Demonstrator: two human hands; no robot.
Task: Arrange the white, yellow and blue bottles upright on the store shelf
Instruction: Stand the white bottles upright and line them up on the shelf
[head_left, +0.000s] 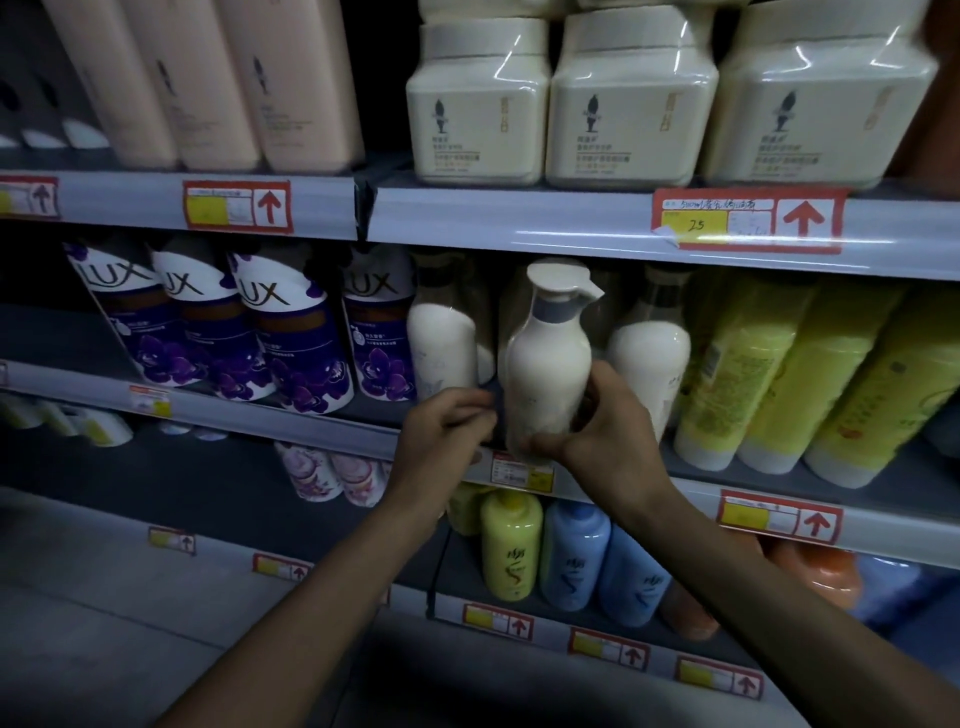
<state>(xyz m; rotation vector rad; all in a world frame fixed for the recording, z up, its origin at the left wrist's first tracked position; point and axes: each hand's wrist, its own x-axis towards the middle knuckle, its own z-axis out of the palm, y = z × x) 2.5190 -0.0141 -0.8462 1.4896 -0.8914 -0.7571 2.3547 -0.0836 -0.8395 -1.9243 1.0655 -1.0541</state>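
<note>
White pump bottle (548, 364), grey collar under the pump head. White bottles (441, 343) either side of it. Lux bottles (291, 338): purple, white band, dark lettering, purple flower print. Bottles on the right (779, 384): yellow-green, white bases. Top shelf: tall bottles (218, 88) peach; jars (478, 119) cream, dark figure logo. Lower shelf: yellow bottle (511, 551), blue bottles (574, 556), orange bottle (815, 571). Price tags (748, 221): red border, yellow patch, red arrow. Shelf edge (519, 223) pale grey.

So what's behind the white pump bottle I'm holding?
More white bottles stand behind the white pump bottle, one peeking out each side. Whatever is directly behind it is covered.
</note>
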